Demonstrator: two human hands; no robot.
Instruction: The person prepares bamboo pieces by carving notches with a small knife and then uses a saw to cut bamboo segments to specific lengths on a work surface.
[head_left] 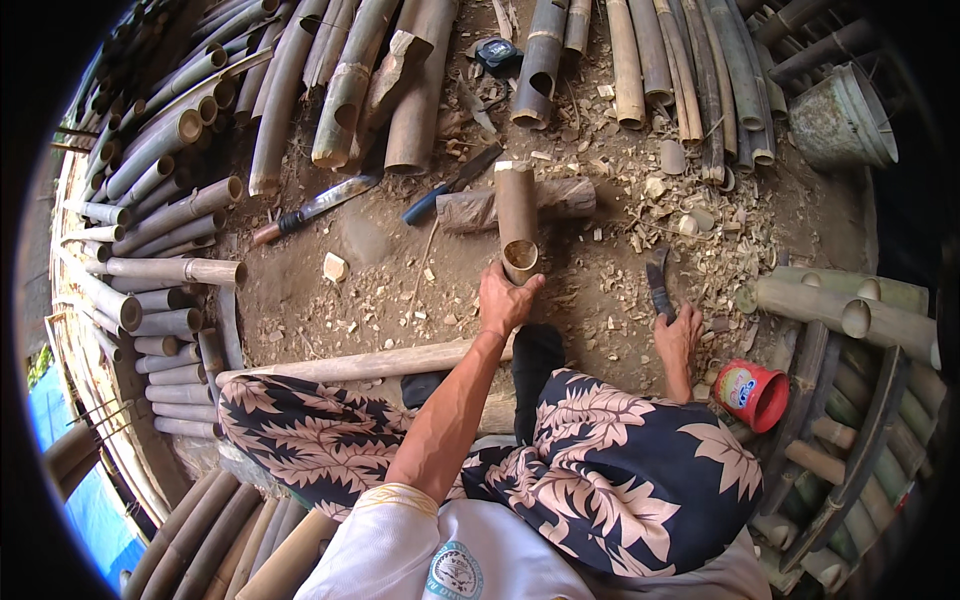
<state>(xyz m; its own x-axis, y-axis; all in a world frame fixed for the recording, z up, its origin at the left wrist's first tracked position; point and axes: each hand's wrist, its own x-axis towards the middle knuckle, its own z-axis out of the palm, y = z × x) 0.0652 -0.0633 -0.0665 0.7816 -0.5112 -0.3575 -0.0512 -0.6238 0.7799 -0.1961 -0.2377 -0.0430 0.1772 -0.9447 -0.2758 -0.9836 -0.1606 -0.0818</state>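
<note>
A short bamboo section (516, 210) leans across a rough wooden block (570, 198), its hollow cut end facing me. My left hand (508, 300) is closed round that near end, fingers curled at its rim. Off to the right, my right hand (680, 338) grips the dark handle of a short knife (658, 285) low over the ground. The knife's blade points away from me, toward the wood chips.
Left of the block lie a long knife (325, 205) and a blue-handled blade (430, 203). Bamboo poles (425, 90) line the far side and left. A red tub (768, 398) is by my right knee, a bucket (840, 120) at far right. Chips litter the dirt.
</note>
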